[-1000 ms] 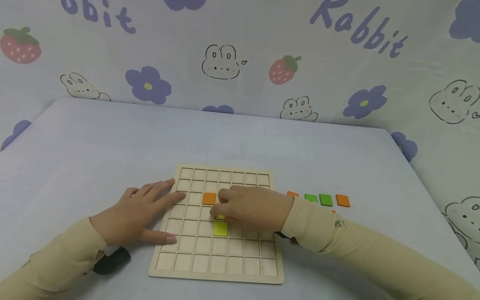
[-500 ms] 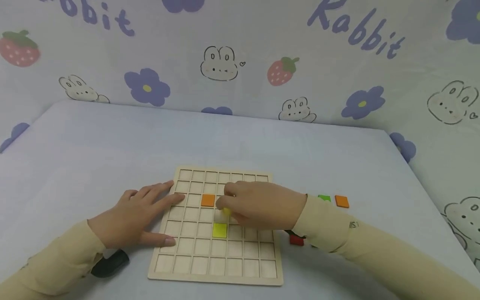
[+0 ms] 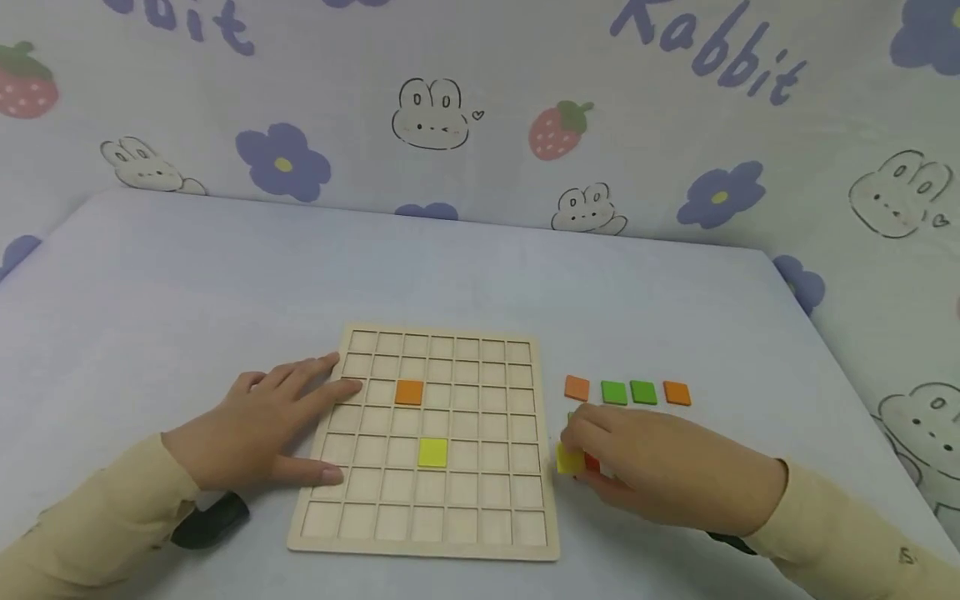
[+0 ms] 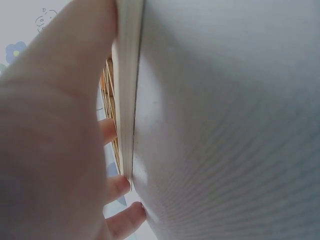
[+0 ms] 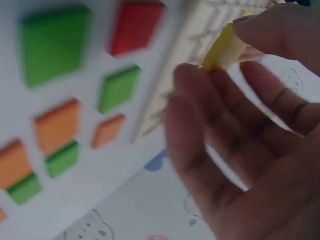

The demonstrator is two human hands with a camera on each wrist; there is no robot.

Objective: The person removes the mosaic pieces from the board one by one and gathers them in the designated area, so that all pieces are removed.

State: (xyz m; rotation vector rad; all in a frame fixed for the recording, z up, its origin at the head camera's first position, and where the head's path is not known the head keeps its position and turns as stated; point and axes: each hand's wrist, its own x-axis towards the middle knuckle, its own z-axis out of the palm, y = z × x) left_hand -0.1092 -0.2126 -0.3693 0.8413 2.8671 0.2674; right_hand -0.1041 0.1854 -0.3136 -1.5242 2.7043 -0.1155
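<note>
A wooden grid board [image 3: 420, 552] lies on the table, with an orange tile [image 3: 408, 392] and a yellow tile [image 3: 432, 452] in separate cells. My left hand [image 3: 255, 425] rests along the board's left edge, fingers spread and mostly straight; the left wrist view shows the thumb side and fingertips against the board's side [image 4: 127, 90]. Just off the board's right edge, my right hand [image 3: 667, 467] pinches a second yellow tile [image 5: 220, 50] between thumb and fingertips. Under that hand sits a red tile [image 5: 136, 27], partly hidden in the head view.
Right of the board are loose tiles in rows: a pale orange tile [image 3: 577, 387], green tiles [image 3: 643, 392] and a darker orange tile [image 3: 677, 393]. My right hand covers several others. Behind the table hangs a rabbit-print cloth [image 3: 495, 50].
My right hand has lifted the second yellow tile from over the board and carried it right, to beside the loose tiles. The left hand stays on the board's edge.
</note>
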